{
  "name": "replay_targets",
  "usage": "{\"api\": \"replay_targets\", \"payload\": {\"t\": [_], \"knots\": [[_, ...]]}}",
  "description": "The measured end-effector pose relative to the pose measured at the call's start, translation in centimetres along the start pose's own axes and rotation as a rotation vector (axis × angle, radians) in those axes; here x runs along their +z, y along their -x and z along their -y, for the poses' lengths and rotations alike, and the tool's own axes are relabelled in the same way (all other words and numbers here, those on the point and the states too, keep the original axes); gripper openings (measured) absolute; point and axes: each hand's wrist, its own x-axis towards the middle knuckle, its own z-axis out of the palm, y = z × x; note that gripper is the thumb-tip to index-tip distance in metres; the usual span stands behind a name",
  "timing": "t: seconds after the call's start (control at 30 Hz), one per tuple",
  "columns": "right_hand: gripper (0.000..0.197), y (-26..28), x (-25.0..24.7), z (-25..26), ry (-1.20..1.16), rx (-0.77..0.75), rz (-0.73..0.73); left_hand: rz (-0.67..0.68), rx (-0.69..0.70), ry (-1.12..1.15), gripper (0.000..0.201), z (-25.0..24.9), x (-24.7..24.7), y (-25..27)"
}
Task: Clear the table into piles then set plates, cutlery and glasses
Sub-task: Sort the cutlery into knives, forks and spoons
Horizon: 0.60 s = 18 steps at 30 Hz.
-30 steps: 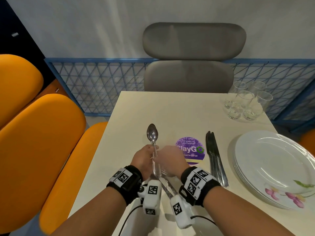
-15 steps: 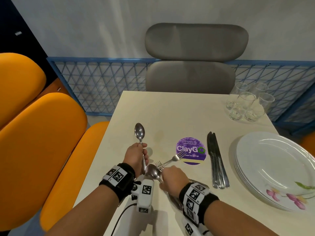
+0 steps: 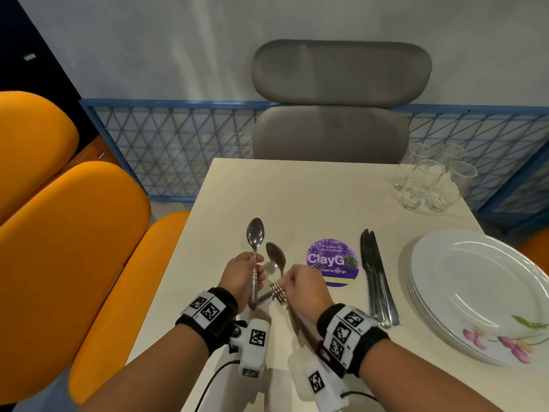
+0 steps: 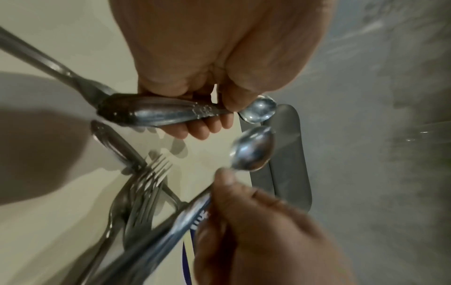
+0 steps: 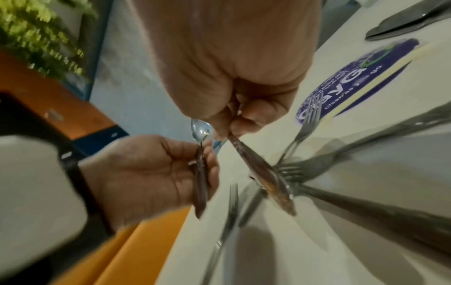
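Note:
My left hand (image 3: 256,273) grips the handle of a spoon (image 3: 255,234) and holds it upright above the cream table (image 3: 297,197). In the left wrist view the fingers curl round that spoon's handle (image 4: 158,112). Just to its right, my right hand (image 3: 287,281) pinches the handle of a second spoon (image 3: 275,256), bowl pointing away. The right wrist view shows this handle (image 5: 258,169) slanting down over the forks. Several forks (image 3: 278,293) lie crossed on the table under and between both hands, seen too as forks (image 4: 146,183) and forks (image 5: 305,167).
Knives (image 3: 377,281) lie side by side right of a purple ClayGo sticker (image 3: 332,261). A stack of white flowered plates (image 3: 475,292) sits at the right edge, several glasses (image 3: 430,179) at the far right corner. A grey chair (image 3: 335,114) faces me; orange seats (image 3: 74,248) stand left.
My right hand has lifted a second spoon off the fork pile and swung its bowl up beside the left hand's spoon. The left hand still holds its spoon, shifted slightly.

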Motion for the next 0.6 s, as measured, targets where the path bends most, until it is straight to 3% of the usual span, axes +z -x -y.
{"api": "replay_targets", "payload": {"t": [0.17, 0.3, 0.4, 0.6], "knots": [[0.013, -1.6, -1.2, 1.2, -0.319, 0.029, -0.077, 0.176, -0.073, 0.081, 0.020, 0.2, 2.1, 1.7], [0.011, -2.3, -1.2, 0.4, -0.360, 0.077, -0.144, 0.210, -0.125, 0.215, 0.021, 0.7, 3.0, 1.9], [0.012, -2.2, -1.3, -0.2, -0.373, 0.082, -0.190, 0.209, -0.149, 0.243, 0.034, 0.8, 3.5, 1.8], [0.016, -1.6, -1.2, -0.6, -0.309, 0.005, -0.190, 0.209, -0.109, 0.211, 0.020, 1.0, 4.2, 1.2]]}}
